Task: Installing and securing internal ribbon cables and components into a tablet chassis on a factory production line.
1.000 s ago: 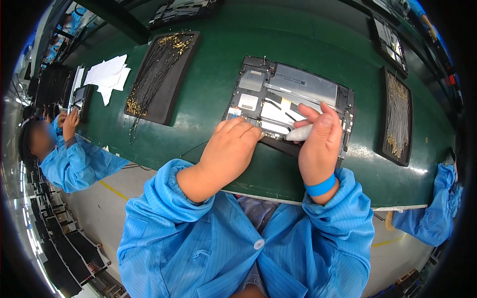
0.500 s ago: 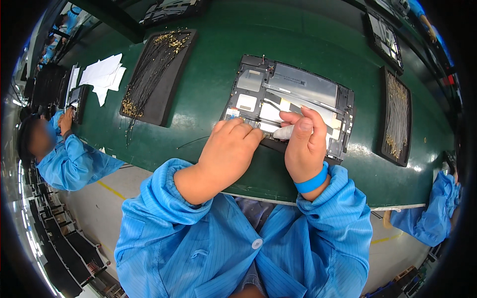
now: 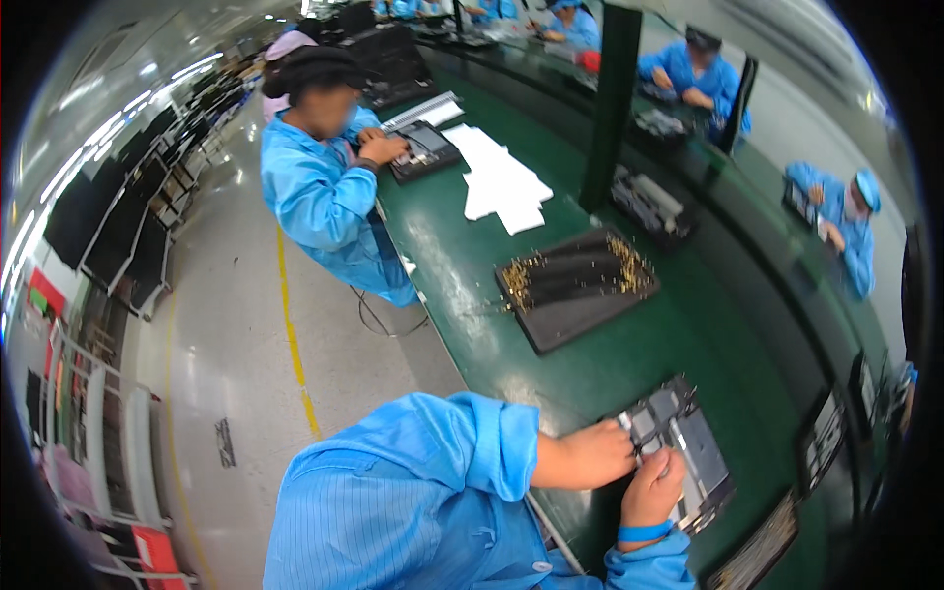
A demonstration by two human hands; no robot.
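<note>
View: swung toward the person's left since half a second ago, so the opened tablet-like device [image 3: 700, 452], near mid-picture then, now shows at the lower right, with both hands still at it.
Workbench [image 3: 565, 379]: green top running from the lower right to the upper left, beside a dark green post [image 3: 610, 108].
Co-worker [image 3: 320, 187]: blue smock and black cap, on the same side of the bench as the person, both hands at a second opened device [image 3: 425, 149].
Foam tray [image 3: 590, 313]: black, flat on the bench between the white sheets [image 3: 501, 187] and the person's device.
Device position: on the bench in front of the person, slanted in the picture, open side up, grey panel on its far part.
Cable bundle [image 3: 575, 267]: thin dark wires with gold-coloured ends, laid across the foam tray, some ends hanging past its left edge.
Left hand [image 3: 602, 454]: fingers bent down over the device's left edge; whether they pinch anything cannot be told.
Right hand [image 3: 651, 490]: over the device's near edge, close beside the left, fingers curled in toward the thumb; cannot tell if anything is held.
Wristband [image 3: 644, 533]: blue, around the right wrist.
</note>
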